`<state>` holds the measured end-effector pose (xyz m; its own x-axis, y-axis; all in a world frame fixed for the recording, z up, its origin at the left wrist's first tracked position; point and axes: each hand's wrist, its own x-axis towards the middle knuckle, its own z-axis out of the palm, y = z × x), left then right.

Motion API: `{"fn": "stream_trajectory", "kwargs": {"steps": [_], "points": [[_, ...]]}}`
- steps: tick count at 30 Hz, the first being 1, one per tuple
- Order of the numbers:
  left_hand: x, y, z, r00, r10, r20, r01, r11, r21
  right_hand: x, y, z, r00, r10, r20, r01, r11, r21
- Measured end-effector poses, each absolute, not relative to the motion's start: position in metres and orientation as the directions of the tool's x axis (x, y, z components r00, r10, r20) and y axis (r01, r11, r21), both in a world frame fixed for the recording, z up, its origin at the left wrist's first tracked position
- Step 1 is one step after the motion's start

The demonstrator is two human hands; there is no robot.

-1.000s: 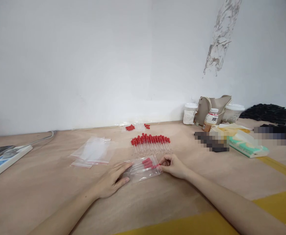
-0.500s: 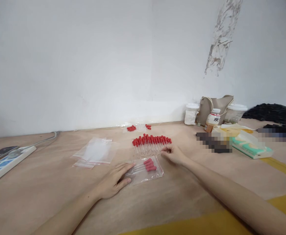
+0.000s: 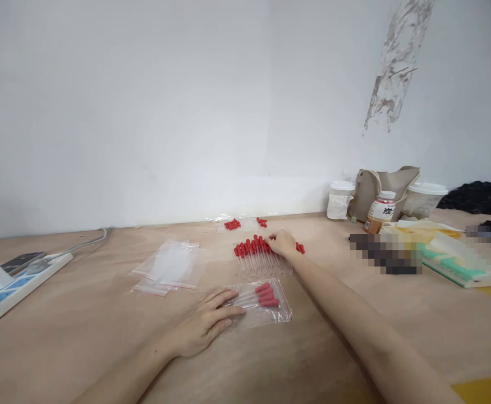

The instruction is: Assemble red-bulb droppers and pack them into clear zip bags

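A clear zip bag [image 3: 249,318] lies flat in front of me, with several red-bulbed droppers [image 3: 268,294] inside, bulbs towards the right. My left hand [image 3: 205,322] rests at the bag's left edge, fingers stretched and apart, fingertips on the plastic. Behind the bag, a row of droppers [image 3: 249,247] lies side by side, red bulbs away from me and thin clear stems towards me. Over the right part of this row is my right hand [image 3: 282,243]. Its fingertips are pinched together at the bulbs; whether one is gripped is hidden. The hand covers several bulbs.
Flat zip bags [image 3: 171,266] are stacked on the left, near a power strip [image 3: 30,289] and a phone [image 3: 22,262]. By the wall lie loose red bulbs [image 3: 232,224] on plastic. To the right stand a lidded cup [image 3: 340,199], a bottle [image 3: 380,212] and a tissue pack [image 3: 459,261].
My right hand has moved from the row's right end, near the stems, up and left over the bulbs. My left hand stays on the bag, and the view has shifted slightly.
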<state>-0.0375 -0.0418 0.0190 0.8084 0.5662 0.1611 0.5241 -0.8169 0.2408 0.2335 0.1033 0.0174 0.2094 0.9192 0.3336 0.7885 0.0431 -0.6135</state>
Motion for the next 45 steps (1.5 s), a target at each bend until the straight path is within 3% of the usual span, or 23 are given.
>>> {"fn": "stream_trajectory", "kwargs": {"steps": [12,13,17,21,34,39,42,45], "points": [[-0.036,-0.041,0.021,0.805,0.575,0.146,0.541,-0.813,0.217,0.274,0.034,0.032,0.304,0.911,0.277,0.344,0.166,-0.924],[-0.036,-0.041,0.021,0.804,0.576,0.147,0.542,-0.813,0.214,0.28,0.023,0.026,0.335,0.903,0.268,0.287,0.173,-0.942],[-0.036,-0.04,0.02,0.794,0.592,0.141,0.56,-0.801,0.212,0.288,-0.014,0.001,0.398,0.915,0.061,-0.203,0.152,-0.967],[-0.036,-0.039,0.019,0.789,0.601,0.13,0.572,-0.795,0.202,0.279,-0.03,-0.008,0.308,0.951,-0.038,-0.388,0.089,-0.917],[-0.037,-0.038,0.016,0.754,0.637,0.16,0.594,-0.765,0.25,0.266,-0.052,-0.001,-0.027,0.988,-0.155,-0.442,-0.151,-0.884],[-0.036,-0.039,0.018,0.763,0.626,0.164,0.579,-0.773,0.258,0.267,-0.05,-0.001,0.032,0.991,-0.131,-0.45,-0.103,-0.887],[-0.036,-0.039,0.017,0.761,0.628,0.163,0.582,-0.771,0.258,0.266,-0.053,-0.004,-0.088,0.993,-0.075,-0.339,-0.101,-0.935],[-0.037,-0.039,0.017,0.76,0.629,0.164,0.582,-0.771,0.26,0.263,-0.054,-0.008,-0.17,0.985,0.016,-0.057,0.006,-0.998]]}}
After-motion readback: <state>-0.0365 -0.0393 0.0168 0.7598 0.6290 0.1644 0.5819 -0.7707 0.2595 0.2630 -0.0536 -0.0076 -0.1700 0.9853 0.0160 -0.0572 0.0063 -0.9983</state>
